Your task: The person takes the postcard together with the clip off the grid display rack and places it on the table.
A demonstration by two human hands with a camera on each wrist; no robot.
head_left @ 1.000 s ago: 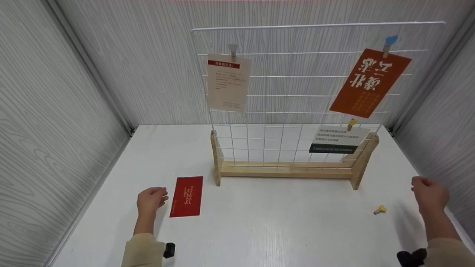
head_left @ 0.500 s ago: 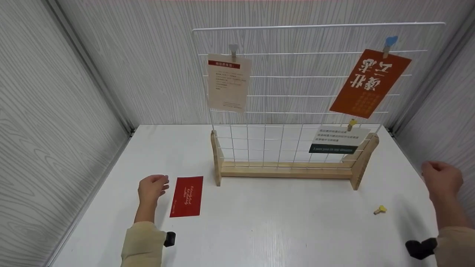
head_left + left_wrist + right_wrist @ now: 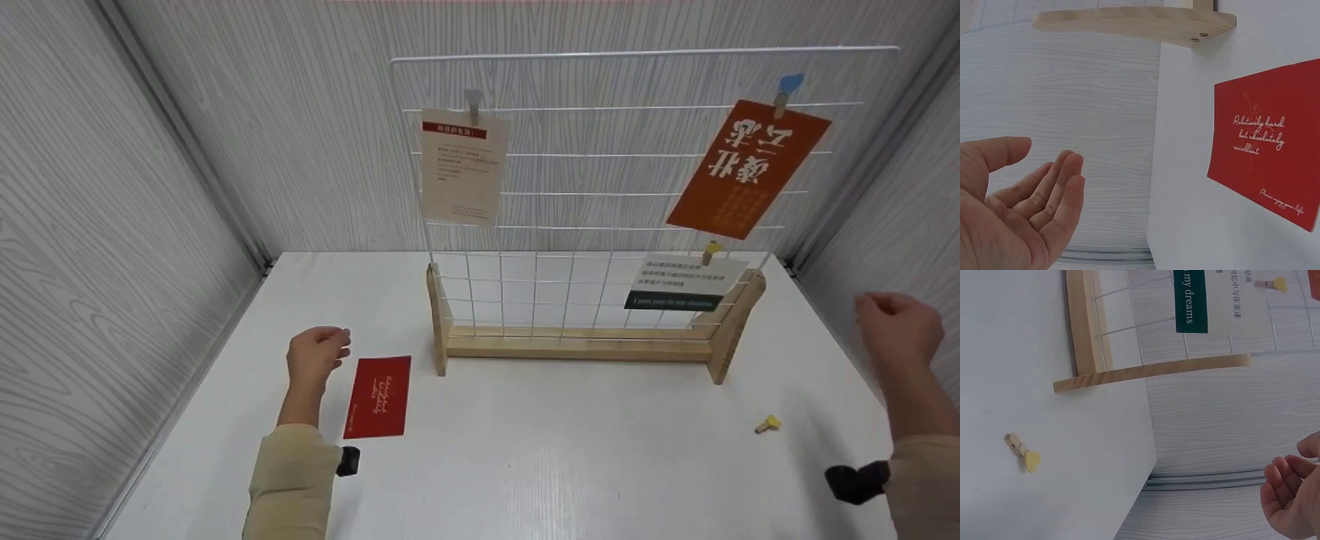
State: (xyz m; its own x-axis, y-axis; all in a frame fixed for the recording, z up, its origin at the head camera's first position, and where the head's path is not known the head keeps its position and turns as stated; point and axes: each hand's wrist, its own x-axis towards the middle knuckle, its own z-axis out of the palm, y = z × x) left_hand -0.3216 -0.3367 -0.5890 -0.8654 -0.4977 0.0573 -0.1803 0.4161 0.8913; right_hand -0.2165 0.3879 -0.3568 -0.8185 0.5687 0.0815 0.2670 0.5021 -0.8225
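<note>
My left hand (image 3: 315, 354) is raised at the left, its fingers loosely bent around nothing, as the left wrist view shows. A red card (image 3: 379, 397) with white script lies flat on the table just right of it. Over at the far right, my right hand (image 3: 900, 328) is up in the air, fingers loosely curled and holding nothing. The nearest loose thing to it is a small wooden clothespin (image 3: 1021, 450) with a yellow heart, lying on the table. Between the hands stands a white wire grid rack (image 3: 570, 281) on a wooden base (image 3: 577, 349).
Clipped to the grid are a cream card (image 3: 461, 169) at upper left, an orange-red card (image 3: 750, 169) hanging tilted at upper right, and a white-and-green card (image 3: 686, 281) below it. Grey wood-grain walls (image 3: 135, 262) enclose the white table (image 3: 525, 450) on the sides and back.
Both hands have risen in the head view; the right has also shifted outward to the right, the left slightly rightward. The cards, clothespin and rack have stayed put.
</note>
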